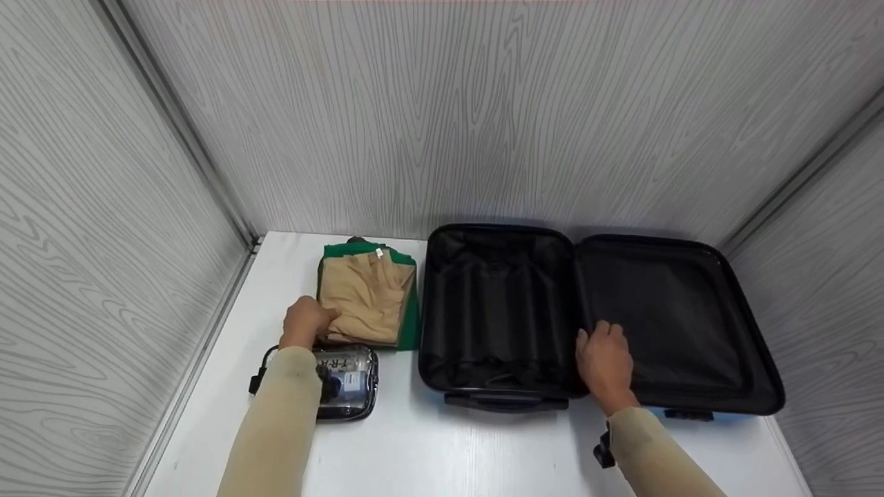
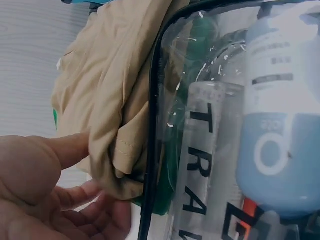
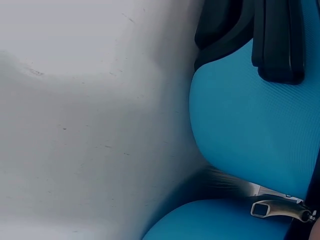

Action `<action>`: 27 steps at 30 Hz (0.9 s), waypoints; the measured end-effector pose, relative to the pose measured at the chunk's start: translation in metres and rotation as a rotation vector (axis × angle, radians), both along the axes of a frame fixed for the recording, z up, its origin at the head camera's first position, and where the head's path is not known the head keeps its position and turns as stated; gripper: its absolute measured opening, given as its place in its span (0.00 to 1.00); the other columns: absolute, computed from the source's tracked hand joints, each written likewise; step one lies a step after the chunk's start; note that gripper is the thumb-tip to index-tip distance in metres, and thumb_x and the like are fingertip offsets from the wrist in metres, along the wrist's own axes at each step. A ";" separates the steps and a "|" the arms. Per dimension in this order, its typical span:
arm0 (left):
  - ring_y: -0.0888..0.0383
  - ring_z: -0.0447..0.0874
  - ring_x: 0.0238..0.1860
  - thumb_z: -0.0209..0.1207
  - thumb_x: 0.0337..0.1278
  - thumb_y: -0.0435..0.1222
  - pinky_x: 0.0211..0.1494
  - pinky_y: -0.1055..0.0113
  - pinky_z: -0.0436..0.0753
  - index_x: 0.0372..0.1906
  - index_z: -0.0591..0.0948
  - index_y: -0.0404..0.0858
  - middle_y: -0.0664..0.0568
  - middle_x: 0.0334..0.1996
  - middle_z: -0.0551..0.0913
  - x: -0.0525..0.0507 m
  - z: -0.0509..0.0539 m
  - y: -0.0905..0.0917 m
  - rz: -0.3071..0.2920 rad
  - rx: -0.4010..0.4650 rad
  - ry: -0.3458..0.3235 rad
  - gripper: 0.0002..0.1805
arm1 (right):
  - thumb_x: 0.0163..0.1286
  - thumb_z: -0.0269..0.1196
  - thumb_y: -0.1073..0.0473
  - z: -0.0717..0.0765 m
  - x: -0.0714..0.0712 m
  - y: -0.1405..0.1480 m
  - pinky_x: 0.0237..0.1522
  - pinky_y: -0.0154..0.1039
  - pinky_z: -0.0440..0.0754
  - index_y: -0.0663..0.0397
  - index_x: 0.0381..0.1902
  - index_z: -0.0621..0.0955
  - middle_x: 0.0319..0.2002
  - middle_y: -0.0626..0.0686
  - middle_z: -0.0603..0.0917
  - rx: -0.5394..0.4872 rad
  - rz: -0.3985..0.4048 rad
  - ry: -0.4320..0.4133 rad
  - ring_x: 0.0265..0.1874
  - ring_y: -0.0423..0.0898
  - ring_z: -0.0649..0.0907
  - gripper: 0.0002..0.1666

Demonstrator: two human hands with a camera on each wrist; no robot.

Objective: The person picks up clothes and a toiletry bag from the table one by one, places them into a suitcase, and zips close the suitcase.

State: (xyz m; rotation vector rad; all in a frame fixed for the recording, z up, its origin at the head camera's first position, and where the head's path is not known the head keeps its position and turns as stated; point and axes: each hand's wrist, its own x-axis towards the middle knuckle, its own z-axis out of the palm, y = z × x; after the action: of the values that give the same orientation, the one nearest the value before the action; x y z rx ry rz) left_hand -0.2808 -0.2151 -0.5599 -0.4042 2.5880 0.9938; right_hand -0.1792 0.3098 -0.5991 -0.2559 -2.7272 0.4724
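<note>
On the white table, an open suitcase (image 1: 497, 310) lies with both black-lined halves facing up; its outer shell (image 3: 250, 110) is blue. Left of it, a folded beige garment (image 1: 366, 297) lies on top of a green folded cloth (image 1: 409, 331). My left hand (image 1: 307, 323) pinches the beige garment's near left corner, the thumb on top and the other fingers under the edge, as the left wrist view shows. My right hand (image 1: 605, 359) rests on the suitcase where its two halves meet; in the right wrist view only a sliver of it shows.
A clear pouch (image 1: 362, 407) with black edging stands nearest my left forearm, partly behind it. Inside is a blue bottle (image 2: 282, 145) with a white label. A carry handle (image 1: 507, 402) juts from the suitcase front. Grey wood-grain walls enclose the table.
</note>
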 end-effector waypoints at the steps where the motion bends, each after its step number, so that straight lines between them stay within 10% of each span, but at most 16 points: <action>1: 0.44 0.81 0.45 0.60 0.74 0.44 0.51 0.48 0.83 0.60 0.78 0.19 0.29 0.52 0.83 0.001 0.002 0.000 0.003 0.001 -0.002 0.29 | 0.82 0.57 0.54 0.000 0.000 -0.001 0.35 0.65 0.83 0.76 0.48 0.76 0.40 0.71 0.77 0.001 0.002 -0.002 0.36 0.69 0.81 0.23; 7: 0.40 0.81 0.50 0.58 0.73 0.41 0.53 0.47 0.83 0.65 0.75 0.19 0.26 0.58 0.81 -0.002 0.016 0.004 -0.047 -0.020 0.056 0.30 | 0.82 0.57 0.54 0.001 0.000 -0.002 0.34 0.65 0.82 0.75 0.47 0.76 0.39 0.70 0.77 0.015 0.007 0.002 0.35 0.68 0.81 0.22; 16: 0.61 0.77 0.23 0.56 0.68 0.36 0.30 0.64 0.83 0.58 0.72 0.27 0.47 0.34 0.75 -0.015 0.024 0.014 0.038 0.337 -0.007 0.20 | 0.83 0.57 0.54 0.006 -0.002 -0.001 0.33 0.62 0.82 0.76 0.47 0.76 0.38 0.70 0.77 0.015 0.005 -0.049 0.33 0.67 0.81 0.23; 22: 0.58 0.79 0.30 0.57 0.76 0.51 0.33 0.66 0.82 0.59 0.76 0.28 0.49 0.35 0.77 -0.014 0.019 0.015 0.080 0.307 -0.055 0.28 | 0.84 0.55 0.50 0.009 -0.003 -0.003 0.36 0.65 0.81 0.76 0.51 0.77 0.42 0.72 0.78 -0.064 -0.047 -0.091 0.37 0.69 0.82 0.27; 27: 0.57 0.75 0.27 0.55 0.74 0.44 0.32 0.62 0.80 0.63 0.74 0.29 0.45 0.38 0.75 -0.014 0.016 0.017 0.043 0.265 -0.025 0.25 | 0.85 0.53 0.49 0.009 -0.003 -0.004 0.36 0.64 0.80 0.75 0.48 0.77 0.41 0.71 0.78 -0.069 -0.067 -0.100 0.38 0.68 0.81 0.27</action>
State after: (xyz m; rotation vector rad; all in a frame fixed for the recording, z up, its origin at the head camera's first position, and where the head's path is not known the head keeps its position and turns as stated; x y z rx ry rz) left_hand -0.2952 -0.1982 -0.5435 -0.4009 2.3905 1.3169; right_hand -0.1822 0.3063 -0.5897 -0.3982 -2.7919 0.5490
